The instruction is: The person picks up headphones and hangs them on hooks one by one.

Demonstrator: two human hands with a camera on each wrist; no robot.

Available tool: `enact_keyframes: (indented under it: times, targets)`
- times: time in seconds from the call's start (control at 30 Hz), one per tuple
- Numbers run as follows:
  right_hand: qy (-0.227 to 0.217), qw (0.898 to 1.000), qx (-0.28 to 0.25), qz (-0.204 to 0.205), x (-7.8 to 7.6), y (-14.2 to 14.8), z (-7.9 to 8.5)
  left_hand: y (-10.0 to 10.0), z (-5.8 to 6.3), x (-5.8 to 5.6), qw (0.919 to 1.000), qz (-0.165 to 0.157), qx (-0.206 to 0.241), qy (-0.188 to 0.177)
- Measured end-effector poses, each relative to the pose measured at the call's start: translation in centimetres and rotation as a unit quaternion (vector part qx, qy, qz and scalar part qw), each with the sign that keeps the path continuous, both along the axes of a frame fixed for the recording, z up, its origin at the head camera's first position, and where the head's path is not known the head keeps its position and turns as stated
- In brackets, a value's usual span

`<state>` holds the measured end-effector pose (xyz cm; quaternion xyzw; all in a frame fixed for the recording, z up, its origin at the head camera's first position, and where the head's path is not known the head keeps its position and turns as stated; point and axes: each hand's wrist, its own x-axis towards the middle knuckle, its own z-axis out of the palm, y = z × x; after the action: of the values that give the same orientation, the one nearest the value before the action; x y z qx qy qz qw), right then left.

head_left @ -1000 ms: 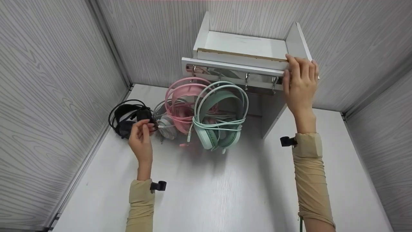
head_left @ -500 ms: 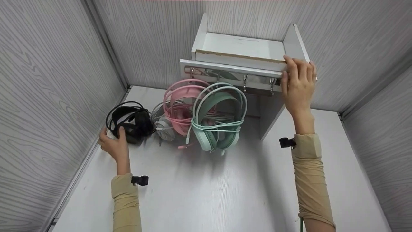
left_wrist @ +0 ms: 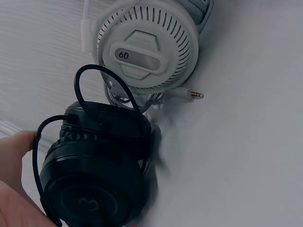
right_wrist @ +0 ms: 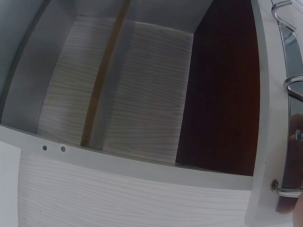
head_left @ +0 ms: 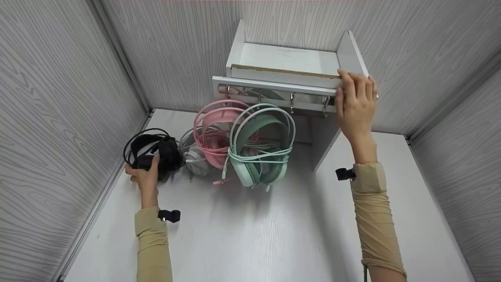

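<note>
In the head view my left hand (head_left: 145, 178) grips an ear cup of the black headphones (head_left: 171, 153) at the table's far left. The left wrist view shows these black headphones (left_wrist: 94, 175) from close by, with part of the hand at their left; most fingers are hidden. Grey-white headphones (left_wrist: 147, 52) lie right beside them. My right hand (head_left: 357, 107) holds the right end of the hook rail (head_left: 274, 85) on the white shelf (head_left: 289, 58), fingers over the top edge and thumb in front. Pink headphones (head_left: 223, 115) and mint-green headphones (head_left: 262, 137) hang from the rail.
Metal hooks (head_left: 292, 102) on the rail's right part carry nothing. A side panel (head_left: 325, 137) supports the shelf. Wood-grain walls (head_left: 62, 98) enclose the white table (head_left: 250, 235). A cable plug (left_wrist: 194, 94) lies by the grey-white headphones.
My left hand has moved left and taken hold of the black headphones' ear cup from below. The right hand keeps its place on the rail. The whole head view has shifted slightly.
</note>
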<state>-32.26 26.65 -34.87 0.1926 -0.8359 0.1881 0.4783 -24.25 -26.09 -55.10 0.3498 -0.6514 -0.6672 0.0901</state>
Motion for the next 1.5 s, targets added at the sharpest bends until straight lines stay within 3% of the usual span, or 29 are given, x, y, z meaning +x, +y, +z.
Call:
enact_keyframes:
  times: [0.33,0.63,1.0,1.1,1.37,1.5]
  targets:
    - [-0.003,1.000,0.003,-0.005,0.0,0.0,0.0,-0.9,-0.3,-0.6,0.9950,0.025,0.096,-0.015]
    - [-0.001,1.000,0.000,-0.004,0.1,-0.1,0.0,-1.7,-0.2,-0.1,0.9787,0.003,0.205,0.012]
    - [-0.006,1.000,0.000,-0.003,0.2,-0.1,0.0,-1.7,-1.0,0.0,0.9839,0.013,0.178,0.003]
    - [-0.008,1.000,0.000,-0.003,0.2,-0.1,-0.1,-1.6,-1.2,0.3,0.9824,0.029,0.183,0.025]
    - [-0.008,1.000,-0.001,-0.003,0.1,-0.2,0.0,-1.0,-0.7,1.1,0.9831,0.089,0.134,0.088]
    - [-0.005,1.000,-0.004,-0.002,0.1,-0.1,0.0,-0.7,-0.4,1.8,0.9824,0.098,0.111,0.114]
